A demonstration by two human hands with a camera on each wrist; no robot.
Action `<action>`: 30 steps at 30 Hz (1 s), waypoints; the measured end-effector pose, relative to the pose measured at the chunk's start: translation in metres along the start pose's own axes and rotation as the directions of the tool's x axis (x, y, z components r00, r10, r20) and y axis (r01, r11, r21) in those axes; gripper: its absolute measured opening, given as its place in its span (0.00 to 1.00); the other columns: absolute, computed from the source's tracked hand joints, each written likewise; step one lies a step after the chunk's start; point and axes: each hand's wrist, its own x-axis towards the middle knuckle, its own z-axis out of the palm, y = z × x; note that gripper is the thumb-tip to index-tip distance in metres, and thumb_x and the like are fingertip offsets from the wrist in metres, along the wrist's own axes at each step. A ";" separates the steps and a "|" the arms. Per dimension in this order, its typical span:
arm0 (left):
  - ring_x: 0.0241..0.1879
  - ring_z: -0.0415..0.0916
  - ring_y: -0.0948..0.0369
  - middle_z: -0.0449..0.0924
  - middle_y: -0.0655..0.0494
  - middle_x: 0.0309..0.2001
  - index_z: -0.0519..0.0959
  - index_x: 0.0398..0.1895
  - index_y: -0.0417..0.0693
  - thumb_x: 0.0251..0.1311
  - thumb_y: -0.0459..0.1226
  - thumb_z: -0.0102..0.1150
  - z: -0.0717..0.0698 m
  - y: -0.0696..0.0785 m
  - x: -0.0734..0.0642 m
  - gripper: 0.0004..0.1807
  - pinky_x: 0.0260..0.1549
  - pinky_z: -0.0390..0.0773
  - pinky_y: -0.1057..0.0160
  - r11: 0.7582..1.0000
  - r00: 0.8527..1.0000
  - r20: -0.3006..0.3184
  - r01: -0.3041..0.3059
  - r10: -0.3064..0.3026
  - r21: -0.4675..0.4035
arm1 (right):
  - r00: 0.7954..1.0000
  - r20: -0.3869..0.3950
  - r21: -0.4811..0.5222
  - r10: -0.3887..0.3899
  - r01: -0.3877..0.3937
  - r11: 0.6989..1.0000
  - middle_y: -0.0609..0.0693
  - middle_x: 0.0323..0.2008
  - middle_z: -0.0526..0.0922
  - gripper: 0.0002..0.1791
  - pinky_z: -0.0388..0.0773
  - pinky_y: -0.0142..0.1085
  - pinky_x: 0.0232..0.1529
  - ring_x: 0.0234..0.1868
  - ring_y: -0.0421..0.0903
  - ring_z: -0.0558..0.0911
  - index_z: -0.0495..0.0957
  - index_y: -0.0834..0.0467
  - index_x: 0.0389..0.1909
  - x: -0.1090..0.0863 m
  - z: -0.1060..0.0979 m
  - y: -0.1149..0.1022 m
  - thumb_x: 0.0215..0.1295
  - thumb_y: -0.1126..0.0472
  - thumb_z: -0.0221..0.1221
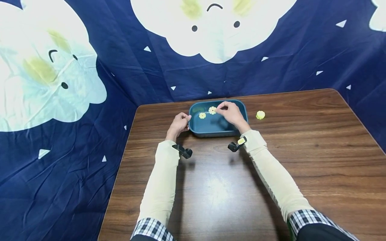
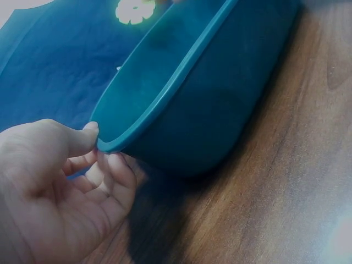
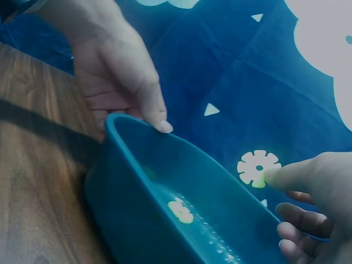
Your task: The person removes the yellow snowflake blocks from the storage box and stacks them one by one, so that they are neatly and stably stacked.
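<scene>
A teal plastic bin (image 1: 216,133) stands near the far edge of the table. My left hand (image 1: 180,122) grips its left end, thumb over the rim (image 2: 116,144) and fingers curled beneath it on the outside. Above the inside of the bin, my right hand (image 1: 231,113) pinches a pale yellow flower-shaped disc (image 3: 258,168) between thumb and forefinger; the disc has a small hole in its centre. A second disc of the same kind (image 1: 202,115) lies in the bin towards its left end, also seen in the right wrist view on the bin floor.
To the right of the bin, a small yellow scalloped stack (image 1: 260,115) sits on the wooden table (image 1: 313,147). Dark blue cloth (image 1: 247,77) printed with white clouds and triangles hangs behind and at the left.
</scene>
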 end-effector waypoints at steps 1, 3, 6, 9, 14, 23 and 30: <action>0.25 0.64 0.62 0.64 0.53 0.29 0.65 0.33 0.47 0.71 0.41 0.48 0.000 0.000 0.000 0.09 0.21 0.72 0.71 1.000 1.000 0.001 0.001 -0.001 0.000 | 1.000 -0.011 0.005 -0.005 0.005 1.000 0.52 0.42 0.80 0.11 0.72 0.39 0.42 0.41 0.47 0.76 0.79 0.54 0.40 0.000 -0.002 0.000 0.64 0.51 0.61; 0.25 0.64 0.62 0.64 0.53 0.29 0.65 0.33 0.47 0.71 0.41 0.48 -0.001 0.000 0.000 0.09 0.21 0.72 0.71 1.000 1.000 0.002 0.001 -0.001 0.002 | 0.999 -0.030 0.020 -0.014 0.015 1.000 0.53 0.42 0.80 0.11 0.72 0.38 0.42 0.40 0.47 0.76 0.79 0.55 0.40 -0.001 -0.007 0.001 0.64 0.52 0.61; 0.25 0.64 0.62 0.63 0.53 0.29 0.65 0.33 0.47 0.71 0.41 0.48 -0.001 0.000 0.000 0.09 0.21 0.72 0.71 1.000 1.000 0.004 0.001 -0.001 0.002 | 0.998 -0.064 0.037 -0.026 0.028 0.999 0.53 0.41 0.80 0.11 0.71 0.36 0.41 0.40 0.47 0.75 0.79 0.57 0.39 -0.002 -0.014 0.003 0.63 0.53 0.62; 0.25 0.64 0.62 0.63 0.53 0.29 0.65 0.33 0.47 0.71 0.41 0.48 -0.001 0.000 0.001 0.09 0.22 0.72 0.70 1.000 1.000 0.003 0.002 -0.002 0.000 | 0.995 -0.096 0.059 -0.028 0.034 0.998 0.53 0.42 0.80 0.11 0.69 0.35 0.40 0.40 0.46 0.74 0.79 0.57 0.39 -0.003 -0.021 0.005 0.63 0.54 0.62; 0.25 0.64 0.62 0.64 0.53 0.29 0.65 0.33 0.48 0.71 0.41 0.48 -0.001 -0.001 0.001 0.10 0.22 0.72 0.70 1.000 1.000 0.004 0.003 -0.003 0.000 | 0.991 -0.135 0.113 -0.006 0.021 0.993 0.52 0.44 0.79 0.13 0.69 0.35 0.41 0.42 0.44 0.73 0.79 0.57 0.41 -0.008 -0.033 0.010 0.63 0.53 0.62; 0.25 0.64 0.62 0.64 0.53 0.30 0.65 0.34 0.47 0.71 0.41 0.48 0.000 -0.001 0.000 0.09 0.22 0.72 0.70 1.000 1.000 0.006 0.004 -0.004 0.004 | 0.976 -0.215 0.158 0.042 -0.008 0.987 0.46 0.39 0.78 0.14 0.69 0.30 0.41 0.40 0.39 0.73 0.79 0.58 0.40 -0.013 -0.053 0.024 0.62 0.52 0.63; 0.26 0.64 0.62 0.64 0.53 0.30 0.65 0.34 0.47 0.71 0.41 0.47 -0.001 -0.001 0.000 0.09 0.22 0.72 0.70 1.000 1.000 0.005 0.004 -0.004 0.011 | 0.960 -0.270 0.204 0.077 -0.021 0.979 0.39 0.32 0.76 0.13 0.67 0.27 0.33 0.34 0.38 0.71 0.79 0.59 0.39 -0.018 -0.065 0.036 0.61 0.54 0.63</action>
